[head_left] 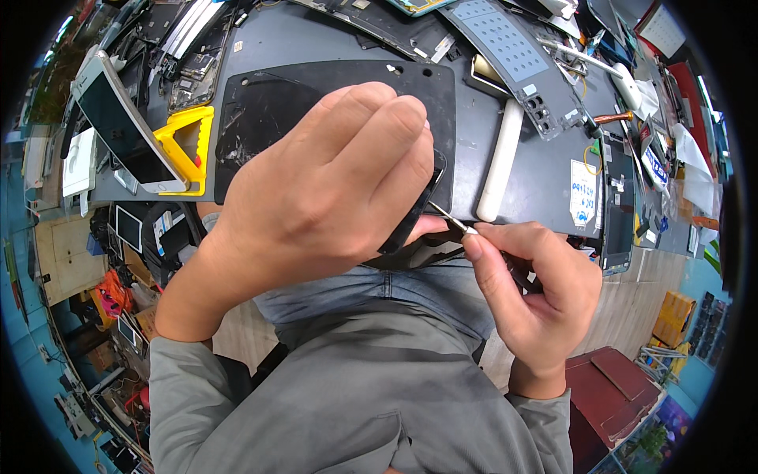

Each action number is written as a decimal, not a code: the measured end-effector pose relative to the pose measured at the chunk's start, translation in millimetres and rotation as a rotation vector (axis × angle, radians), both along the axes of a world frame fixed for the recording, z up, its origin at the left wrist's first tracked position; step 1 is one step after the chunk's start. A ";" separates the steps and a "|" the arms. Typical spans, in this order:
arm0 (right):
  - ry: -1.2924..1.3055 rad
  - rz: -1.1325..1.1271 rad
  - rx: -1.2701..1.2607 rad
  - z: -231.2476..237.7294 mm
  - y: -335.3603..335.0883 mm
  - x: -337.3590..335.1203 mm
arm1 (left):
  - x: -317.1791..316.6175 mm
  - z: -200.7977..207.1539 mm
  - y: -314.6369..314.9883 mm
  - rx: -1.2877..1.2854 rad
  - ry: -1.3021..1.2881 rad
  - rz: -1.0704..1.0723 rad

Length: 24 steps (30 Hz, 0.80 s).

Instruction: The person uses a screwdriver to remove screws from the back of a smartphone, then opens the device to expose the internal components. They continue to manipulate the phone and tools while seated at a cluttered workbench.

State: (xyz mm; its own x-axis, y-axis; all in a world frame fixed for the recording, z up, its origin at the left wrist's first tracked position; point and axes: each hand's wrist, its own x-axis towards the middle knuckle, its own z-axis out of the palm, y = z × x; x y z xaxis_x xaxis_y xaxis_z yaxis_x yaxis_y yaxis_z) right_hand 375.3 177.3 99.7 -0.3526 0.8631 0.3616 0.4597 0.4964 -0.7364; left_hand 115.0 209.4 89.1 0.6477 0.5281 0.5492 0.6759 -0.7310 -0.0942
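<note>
My left hand (332,182) is closed around a dark, slim phone-like device (414,212), held tilted above my lap at the bench's near edge. Most of the device is hidden behind the hand. In the closed fingers of my right hand (545,284) is a slim screwdriver-like tool (458,224). Its thin metal tip points left at the device's edge; whether it touches cannot be made out. Beneath and beyond my left hand lies a black work mat (268,99).
A white phone (130,130) leans on a yellow stand (199,150) at the left. Right of the mat lies a white-handled tool (502,162). Phone frames, a perforated grey-blue panel (501,43) and other parts crowd the far side. A dark red box (612,395) sits at lower right.
</note>
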 end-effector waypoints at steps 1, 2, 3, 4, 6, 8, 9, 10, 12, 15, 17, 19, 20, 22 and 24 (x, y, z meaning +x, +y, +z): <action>0.001 0.002 0.012 -0.5 0.5 -0.2 | 0.3 0.1 -0.2 -0.002 -0.003 0.002; 0.003 0.005 0.023 -1.0 0.9 -0.4 | 2.3 1.4 -1.7 -0.016 -0.020 0.008; 0.000 0.011 0.029 -1.0 1.3 -0.4 | 2.7 1.8 -2.1 -0.024 -0.026 0.011; -0.002 0.016 0.035 -0.8 1.6 -0.3 | 3.3 2.2 -2.4 -0.031 -0.032 0.014; 0.000 0.021 0.043 -0.8 1.8 -0.3 | 2.9 2.8 -2.1 -0.034 -0.026 0.012; 0.009 0.022 0.048 -1.6 1.6 -0.4 | 3.5 4.0 -2.4 -0.042 -0.028 0.011; 0.013 0.020 0.050 -2.0 1.3 -0.5 | 3.4 4.3 -2.3 -0.039 -0.025 0.009; 0.016 0.017 0.053 -2.8 1.1 -0.7 | 3.3 4.4 -2.2 -0.038 -0.021 0.007; 0.025 0.010 0.056 -4.6 0.8 -0.9 | 2.1 3.2 -1.2 -0.028 -0.011 0.002; 0.010 -0.004 0.040 -4.4 0.5 -1.4 | 2.8 3.7 -1.5 -0.044 -0.024 0.002; -0.044 -0.016 0.006 1.0 0.1 -1.9 | 3.0 4.7 -2.9 -0.064 -0.032 0.005; -0.064 0.005 -0.021 3.9 -0.8 -0.2 | 3.2 5.8 -3.7 -0.077 -0.038 0.007; -0.074 0.013 -0.036 4.4 -1.5 0.3 | 3.8 6.3 -3.8 -0.078 -0.042 0.006; -0.045 0.001 -0.017 -1.8 -1.3 -0.5 | 4.3 5.7 -3.9 -0.079 -0.047 0.004; -0.024 -0.004 0.000 -4.0 0.0 -0.9 | 4.8 4.9 -3.8 -0.076 -0.049 0.002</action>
State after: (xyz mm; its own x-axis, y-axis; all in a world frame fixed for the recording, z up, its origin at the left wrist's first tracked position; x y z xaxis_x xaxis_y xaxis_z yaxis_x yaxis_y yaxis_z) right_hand 374.4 177.3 95.8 -0.3576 0.8646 0.3529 0.4788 0.4942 -0.7256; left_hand 119.8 205.6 93.9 0.6197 0.5711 0.5383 0.6801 -0.7331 -0.0053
